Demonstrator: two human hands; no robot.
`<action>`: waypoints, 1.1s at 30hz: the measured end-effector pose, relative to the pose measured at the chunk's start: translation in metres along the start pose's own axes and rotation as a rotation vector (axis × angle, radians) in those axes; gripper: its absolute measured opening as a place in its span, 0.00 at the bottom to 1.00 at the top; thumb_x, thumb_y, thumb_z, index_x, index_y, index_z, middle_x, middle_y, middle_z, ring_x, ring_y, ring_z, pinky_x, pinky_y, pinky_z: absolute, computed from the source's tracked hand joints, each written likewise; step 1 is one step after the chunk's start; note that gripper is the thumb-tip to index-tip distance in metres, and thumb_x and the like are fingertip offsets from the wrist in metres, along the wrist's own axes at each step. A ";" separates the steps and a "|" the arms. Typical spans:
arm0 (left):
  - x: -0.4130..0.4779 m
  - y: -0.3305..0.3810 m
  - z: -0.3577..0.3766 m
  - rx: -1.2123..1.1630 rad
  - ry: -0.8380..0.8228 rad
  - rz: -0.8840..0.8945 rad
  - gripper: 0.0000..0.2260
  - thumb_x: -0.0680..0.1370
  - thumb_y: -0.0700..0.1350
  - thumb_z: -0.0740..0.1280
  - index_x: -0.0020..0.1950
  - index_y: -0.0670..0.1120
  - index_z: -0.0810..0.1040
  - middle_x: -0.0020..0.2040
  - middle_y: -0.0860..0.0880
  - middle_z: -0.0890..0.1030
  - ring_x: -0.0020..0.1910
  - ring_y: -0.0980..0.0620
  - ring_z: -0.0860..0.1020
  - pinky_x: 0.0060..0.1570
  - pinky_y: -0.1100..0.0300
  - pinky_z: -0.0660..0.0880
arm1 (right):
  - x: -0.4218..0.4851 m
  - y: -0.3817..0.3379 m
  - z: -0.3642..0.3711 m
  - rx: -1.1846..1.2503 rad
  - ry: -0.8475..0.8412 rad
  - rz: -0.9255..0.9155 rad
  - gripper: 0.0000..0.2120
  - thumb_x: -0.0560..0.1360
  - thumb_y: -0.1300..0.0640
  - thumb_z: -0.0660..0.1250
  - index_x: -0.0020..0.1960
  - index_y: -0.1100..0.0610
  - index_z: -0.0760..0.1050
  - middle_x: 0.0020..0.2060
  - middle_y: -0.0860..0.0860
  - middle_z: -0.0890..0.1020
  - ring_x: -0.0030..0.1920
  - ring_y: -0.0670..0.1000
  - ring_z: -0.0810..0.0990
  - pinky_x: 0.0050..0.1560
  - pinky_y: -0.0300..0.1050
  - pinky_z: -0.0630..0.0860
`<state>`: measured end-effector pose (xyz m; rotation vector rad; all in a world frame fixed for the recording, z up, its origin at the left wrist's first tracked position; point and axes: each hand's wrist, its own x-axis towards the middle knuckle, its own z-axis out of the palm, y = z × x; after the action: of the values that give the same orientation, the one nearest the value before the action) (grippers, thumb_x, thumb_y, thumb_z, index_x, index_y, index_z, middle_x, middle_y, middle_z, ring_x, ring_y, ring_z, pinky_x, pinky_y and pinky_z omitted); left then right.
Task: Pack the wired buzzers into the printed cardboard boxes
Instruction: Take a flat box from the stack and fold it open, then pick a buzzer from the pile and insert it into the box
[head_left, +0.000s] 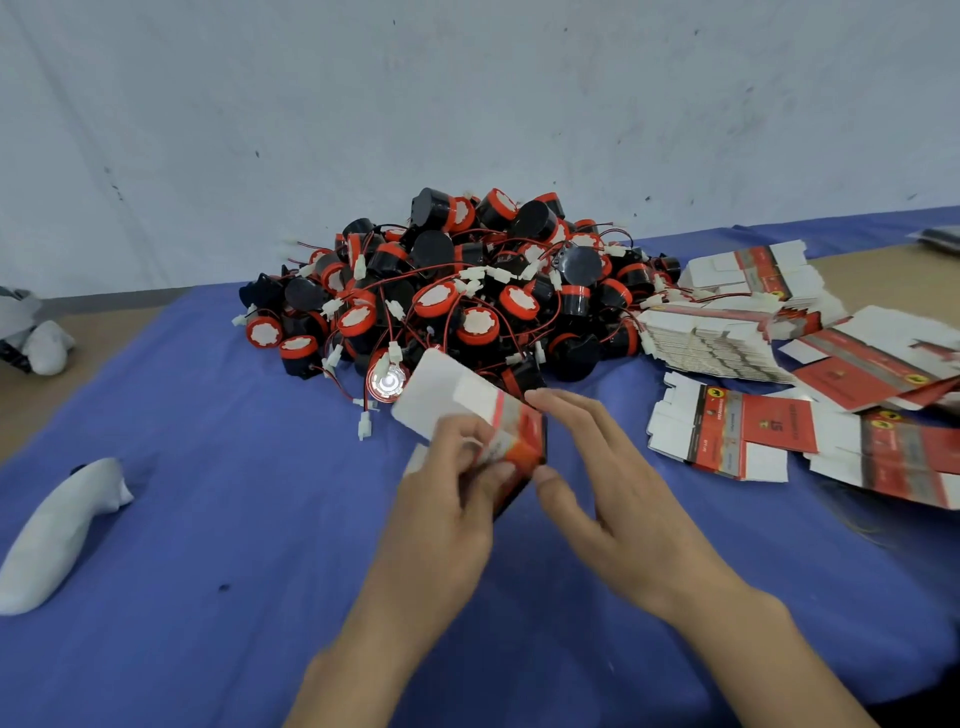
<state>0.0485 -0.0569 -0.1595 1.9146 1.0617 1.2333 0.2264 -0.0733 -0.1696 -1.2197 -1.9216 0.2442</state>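
A big heap of black and red wired buzzers (457, 291) lies on the blue cloth (234, 519) at the middle back. My left hand (457, 483) grips a printed cardboard box (483, 410), red and white, with its white flap pointing up and left. My right hand (597, 467) is at the box's right side, thumb against its lower corner and fingers spread above it. Whether a buzzer is inside the box is hidden. Flat unfolded boxes (737, 431) lie spread to the right.
A stack of more flat boxes (717, 338) sits at the right beside the heap. A white bundle (62, 530) lies on the cloth at the left. Another white bundle (41, 343) sits on the bare wooden table at far left. A grey wall stands behind.
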 end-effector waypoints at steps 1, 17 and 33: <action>-0.002 -0.003 0.003 0.156 -0.045 0.095 0.12 0.83 0.39 0.61 0.52 0.58 0.70 0.46 0.59 0.82 0.42 0.62 0.80 0.39 0.67 0.75 | 0.000 0.002 0.001 0.044 -0.024 0.037 0.23 0.81 0.37 0.54 0.75 0.32 0.55 0.71 0.29 0.64 0.73 0.33 0.63 0.67 0.24 0.58; -0.003 0.002 0.029 0.309 0.137 0.401 0.11 0.82 0.42 0.60 0.58 0.49 0.80 0.56 0.57 0.78 0.55 0.56 0.78 0.54 0.65 0.74 | -0.002 0.043 -0.025 0.320 0.064 0.364 0.25 0.77 0.37 0.61 0.63 0.16 0.50 0.53 0.26 0.76 0.54 0.34 0.78 0.48 0.26 0.74; 0.048 -0.038 0.059 0.715 0.074 -0.267 0.27 0.81 0.58 0.62 0.78 0.54 0.60 0.71 0.47 0.70 0.69 0.45 0.69 0.62 0.51 0.68 | -0.014 0.061 -0.043 0.368 0.215 0.434 0.26 0.82 0.43 0.62 0.74 0.29 0.53 0.55 0.17 0.69 0.57 0.24 0.72 0.46 0.19 0.70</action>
<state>0.1038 -0.0011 -0.1924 2.1251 1.9170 0.8322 0.3007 -0.0643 -0.1834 -1.3335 -1.3400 0.6373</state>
